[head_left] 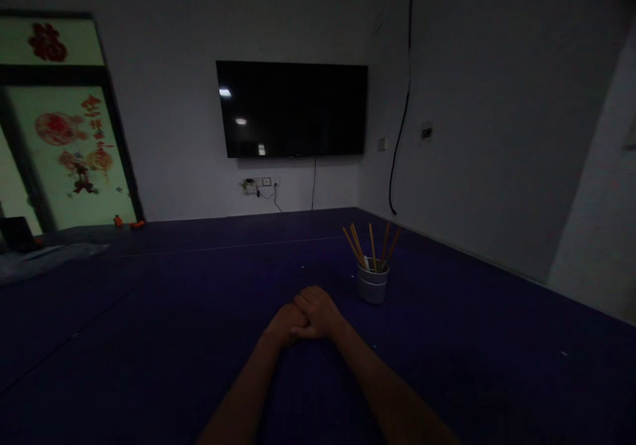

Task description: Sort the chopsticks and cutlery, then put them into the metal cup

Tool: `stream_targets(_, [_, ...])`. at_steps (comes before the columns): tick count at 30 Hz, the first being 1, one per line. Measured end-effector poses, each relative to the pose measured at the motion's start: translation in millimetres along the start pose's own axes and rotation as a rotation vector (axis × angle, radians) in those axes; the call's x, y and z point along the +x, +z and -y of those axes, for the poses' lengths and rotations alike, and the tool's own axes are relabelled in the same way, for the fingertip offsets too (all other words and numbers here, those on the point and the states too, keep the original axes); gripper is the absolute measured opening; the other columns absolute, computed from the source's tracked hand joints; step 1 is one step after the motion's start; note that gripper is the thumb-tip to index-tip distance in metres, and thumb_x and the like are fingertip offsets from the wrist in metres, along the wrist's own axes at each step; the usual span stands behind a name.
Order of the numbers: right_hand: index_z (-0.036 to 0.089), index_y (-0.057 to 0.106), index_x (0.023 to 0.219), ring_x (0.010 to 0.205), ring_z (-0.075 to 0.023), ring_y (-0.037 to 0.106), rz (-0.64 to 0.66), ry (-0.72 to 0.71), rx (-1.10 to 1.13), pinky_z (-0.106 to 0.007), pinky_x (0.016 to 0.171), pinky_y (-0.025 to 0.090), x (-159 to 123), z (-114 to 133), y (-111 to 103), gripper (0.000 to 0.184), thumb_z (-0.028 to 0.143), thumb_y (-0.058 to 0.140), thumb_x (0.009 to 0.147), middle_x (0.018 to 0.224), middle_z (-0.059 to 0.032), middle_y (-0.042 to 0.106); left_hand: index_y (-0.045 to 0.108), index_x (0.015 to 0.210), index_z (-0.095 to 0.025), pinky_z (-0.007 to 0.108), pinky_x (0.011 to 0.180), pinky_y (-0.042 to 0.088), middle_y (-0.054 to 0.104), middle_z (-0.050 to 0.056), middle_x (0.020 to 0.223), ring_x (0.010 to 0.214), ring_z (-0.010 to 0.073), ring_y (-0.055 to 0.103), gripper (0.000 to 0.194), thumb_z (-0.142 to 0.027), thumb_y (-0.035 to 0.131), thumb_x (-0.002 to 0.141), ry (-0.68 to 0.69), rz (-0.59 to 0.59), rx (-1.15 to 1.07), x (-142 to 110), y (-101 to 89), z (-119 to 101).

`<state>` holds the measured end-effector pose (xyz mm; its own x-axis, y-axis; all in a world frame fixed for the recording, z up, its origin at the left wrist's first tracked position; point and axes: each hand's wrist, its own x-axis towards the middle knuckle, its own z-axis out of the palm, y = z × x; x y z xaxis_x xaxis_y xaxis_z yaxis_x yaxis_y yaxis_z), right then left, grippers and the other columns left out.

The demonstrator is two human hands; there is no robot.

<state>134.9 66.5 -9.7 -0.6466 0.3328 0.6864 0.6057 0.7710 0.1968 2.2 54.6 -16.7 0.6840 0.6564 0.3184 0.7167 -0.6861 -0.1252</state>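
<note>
My right hand [320, 311] is wrapped over my left hand [287, 319] on the dark blue tabletop [199, 339]. Its thumb lies across the near side of the left hand. The left hand's fingers are hidden underneath, so their pose does not show. Just beyond and to the right of my hands stands a grey pierced cup [372, 291], apart from them. Several thin wooden sticks [371, 246] lean outward in it, along with a small white piece. The picture is dark, and their exact kind is hard to make out.
A black television [293, 110] hangs on the far wall above sockets and cables. A dark cable [405, 110] dangles by the right wall. At far left lie crumpled clear plastic [54, 256], a dark box-like object [16, 233] and small orange items [136, 224]. White specks dot the table.
</note>
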Motion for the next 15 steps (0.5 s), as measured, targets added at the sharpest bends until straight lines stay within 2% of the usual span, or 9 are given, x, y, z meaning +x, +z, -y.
stream_targets(3, [0.015, 0.06, 0.092, 0.082, -0.0238, 0.055, -0.012, -0.002, 0.078, -0.039, 0.077, 0.043, -2.1, 3.0, -5.3, 0.063, 0.072, 0.037, 0.076, 0.088, -0.0125, 0.062, 0.062, 0.107, -0.016, 0.031, 0.081, 0.048, 0.067, 0.009, 0.101, 0.093, 0.0202, 0.06, 0.029, -0.02, 0.046, 0.083, -0.011, -0.024, -0.042, -2.2, -0.8, -2.5])
stream_targets(6, [0.016, 0.059, 0.106, 0.092, -0.0251, 0.057, -0.046, 0.024, 0.139, -0.04, 0.084, 0.044, -7.5, 7.3, -14.1, 0.064, 0.069, 0.037, 0.078, 0.099, -0.0135, 0.063, 0.061, 0.109, -0.017, 0.033, 0.086, 0.047, 0.066, 0.008, 0.103, 0.096, 0.0203, 0.059, 0.03, -0.023, 0.046, 0.084, -0.024, -0.102, -0.112, -5.9, -0.3, -7.3])
stream_targets(9, [0.017, 0.054, 0.119, 0.103, -0.0262, 0.055, -0.093, 0.093, 0.136, -0.042, 0.09, 0.043, -16.9, 10.1, -23.5, 0.062, 0.064, 0.039, 0.081, 0.111, -0.0135, 0.062, 0.057, 0.115, -0.016, 0.035, 0.087, 0.049, 0.064, 0.011, 0.109, 0.102, 0.0209, 0.058, 0.034, -0.027, 0.041, 0.087, -0.051, -0.28, -0.176, -11.1, 2.1, -11.4])
stream_targets(11, [0.02, 0.053, 0.122, 0.104, -0.0248, 0.056, -0.128, 0.192, 0.106, -0.042, 0.091, 0.044, -23.9, 8.6, -28.9, 0.049, 0.052, 0.042, 0.086, 0.113, -0.0117, 0.062, 0.052, 0.121, -0.016, 0.037, 0.088, 0.049, 0.062, 0.013, 0.114, 0.106, 0.0213, 0.057, 0.038, -0.027, 0.036, 0.089, -0.059, -0.421, -0.19, -14.2, 4.2, -11.6])
stream_targets(13, [0.022, 0.054, 0.12, 0.103, -0.0236, 0.057, -0.262, 0.342, 0.036, -0.042, 0.09, 0.044, -30.2, 3.0, -33.8, 0.038, 0.04, 0.043, 0.088, 0.11, -0.0101, 0.063, 0.053, 0.121, -0.018, 0.04, 0.087, 0.05, 0.063, 0.013, 0.112, 0.105, 0.021, 0.058, 0.037, -0.024, 0.034, 0.089, -0.098, -0.548, -0.185, -16.2, 5.9, -9.7])
stream_targets(15, [0.021, 0.053, 0.12, 0.105, -0.0249, 0.055, -0.5, 0.579, -0.08, -0.044, 0.091, 0.043, -35.6, -6.8, -38.5, 0.036, 0.036, 0.044, 0.088, 0.109, -0.0113, 0.062, 0.056, 0.115, -0.02, 0.041, 0.085, 0.051, 0.065, 0.011, 0.105, 0.099, 0.0205, 0.06, 0.033, -0.023, 0.036, 0.089, -0.172, -0.659, -0.176, -16.9, 5.9, -7.0])
